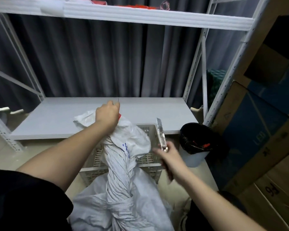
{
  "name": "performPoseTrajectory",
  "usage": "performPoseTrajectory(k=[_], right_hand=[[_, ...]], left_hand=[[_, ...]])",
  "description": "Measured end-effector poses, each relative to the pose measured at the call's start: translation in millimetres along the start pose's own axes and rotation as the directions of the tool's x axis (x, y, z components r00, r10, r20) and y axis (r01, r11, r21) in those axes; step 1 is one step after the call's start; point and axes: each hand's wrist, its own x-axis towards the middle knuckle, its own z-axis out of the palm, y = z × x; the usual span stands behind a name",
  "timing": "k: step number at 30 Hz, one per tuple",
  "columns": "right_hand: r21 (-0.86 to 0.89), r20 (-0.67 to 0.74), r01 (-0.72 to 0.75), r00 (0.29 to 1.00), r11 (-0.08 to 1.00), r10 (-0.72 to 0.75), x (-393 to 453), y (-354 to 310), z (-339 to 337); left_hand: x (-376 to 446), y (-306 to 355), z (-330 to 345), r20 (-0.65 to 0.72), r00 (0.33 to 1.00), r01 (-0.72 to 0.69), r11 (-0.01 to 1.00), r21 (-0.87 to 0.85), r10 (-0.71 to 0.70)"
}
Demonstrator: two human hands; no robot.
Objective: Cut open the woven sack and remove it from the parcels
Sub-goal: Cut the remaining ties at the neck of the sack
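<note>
A white woven sack (118,184) stands low in the middle, its neck twisted into a rope with blue print near the top. My left hand (107,114) grips the loose mouth of the sack and holds it up above the twist. My right hand (165,157) holds a utility knife (161,135) with its blade extended and pointing up, just right of the sack's neck and apart from it. The parcels are hidden inside the sack.
A white slatted plastic crate (150,130) stands behind the sack. Behind that is a low white shelf board (60,117) of a metal rack. A bin with a black liner (197,140) is at right, and stacked cardboard boxes (260,147) fill the right side.
</note>
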Motion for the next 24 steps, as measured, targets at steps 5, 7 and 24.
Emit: performPoseTrajectory(k=[5, 7, 24], right_hand=[[-0.104, 0.153, -0.035, 0.987, 0.994, 0.051, -29, 29, 74], [-0.181, 0.107, 0.009, 0.994, 0.983, 0.010, -34, 41, 89], [0.453, 0.115, -0.369, 0.927, 0.812, 0.357, 106, 37, 79]], left_hand=[[7, 4, 12, 0.108, 0.992, 0.073, 0.987, -0.144, -0.057], [7, -1, 15, 0.132, 0.988, 0.101, 0.980, -0.174, -0.079], [-61, -21, 17, -0.347, 0.926, -0.256, 0.920, -0.296, 0.146]])
